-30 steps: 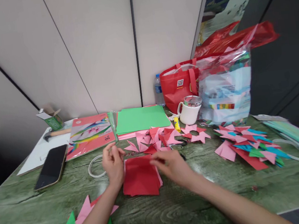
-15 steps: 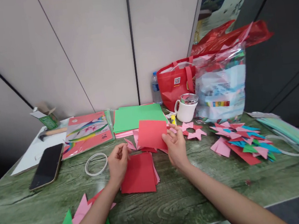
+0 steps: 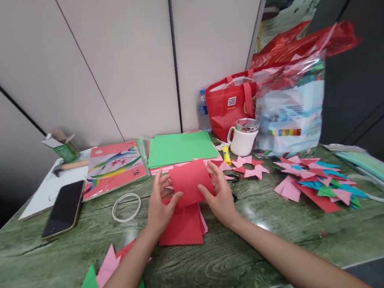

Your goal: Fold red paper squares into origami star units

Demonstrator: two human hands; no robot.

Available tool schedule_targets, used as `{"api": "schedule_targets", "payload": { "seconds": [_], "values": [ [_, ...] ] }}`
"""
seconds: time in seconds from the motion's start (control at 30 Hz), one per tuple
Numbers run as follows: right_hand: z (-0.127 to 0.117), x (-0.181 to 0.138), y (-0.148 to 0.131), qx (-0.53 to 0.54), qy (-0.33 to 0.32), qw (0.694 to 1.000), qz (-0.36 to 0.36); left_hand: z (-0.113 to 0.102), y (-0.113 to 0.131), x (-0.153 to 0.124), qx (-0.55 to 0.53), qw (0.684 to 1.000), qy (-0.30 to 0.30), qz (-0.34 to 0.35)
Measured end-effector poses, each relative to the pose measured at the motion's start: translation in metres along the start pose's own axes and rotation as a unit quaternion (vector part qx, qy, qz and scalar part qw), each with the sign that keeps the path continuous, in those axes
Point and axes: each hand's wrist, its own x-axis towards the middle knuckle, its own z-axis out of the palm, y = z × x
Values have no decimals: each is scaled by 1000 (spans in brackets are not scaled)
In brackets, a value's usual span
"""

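Note:
Between my two hands is a red square of paper [image 3: 191, 181], held up and slightly bowed. My left hand [image 3: 160, 201] grips its left edge, thumb in front and fingers behind. On the right edge, my right hand [image 3: 220, 196] has the same kind of hold. Below the held sheet lies a stack of red paper squares [image 3: 181, 232] on the table, with pink sheets showing at its right side. Folded pink and red paper pieces lie behind the sheet, partly hidden by it and my hands.
Green paper sheets [image 3: 180, 147] lie at the back. A white mug [image 3: 244, 140] and glue stick [image 3: 226, 155] stand right of them. Folded paper shapes [image 3: 315, 178] are heaped at right, more [image 3: 104, 271] under my left forearm. A phone [image 3: 65, 208] and white ring [image 3: 126, 208] lie left.
My left hand has come up and taken the red square's left edge. The square, earlier in my right hand alone, is now lower and bowed between both hands. The view has shifted slightly.

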Motion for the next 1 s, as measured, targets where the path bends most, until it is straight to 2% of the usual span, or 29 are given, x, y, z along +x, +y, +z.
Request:
{"api": "schedule_targets", "payload": {
  "seconds": [0.07,0.17,0.3,0.37,0.5,0.67,0.77,0.9,1.0],
  "values": [
    [0,0,-2,-2,-15,1000,-4,0,3,0,-36,999,9,-2],
    [-2,2,-3,-18,-37,999,-5,0,7,1,-112,992,32,-44],
    [-7,5,-3,-84,-33,995,-38,0,9,4,-172,980,47,-86],
    [-9,5,-3,-132,-42,988,-69,0,9,5,-196,974,33,-107],
    [-7,1,-5,-237,-92,960,-118,-1,10,4,-245,952,-39,-181],
    [-5,-4,-11,-339,-104,922,-157,-2,12,1,-234,945,-68,-219],
    [-3,-6,-15,-305,-106,934,-153,-1,10,-2,-184,954,-92,-217],
    [-3,-10,-18,-183,-133,961,-162,1,8,-4,-115,972,-97,-179],
    [-4,-9,-17,-120,-154,975,-111,0,10,-2,-79,982,-72,-153]
  ]
}}
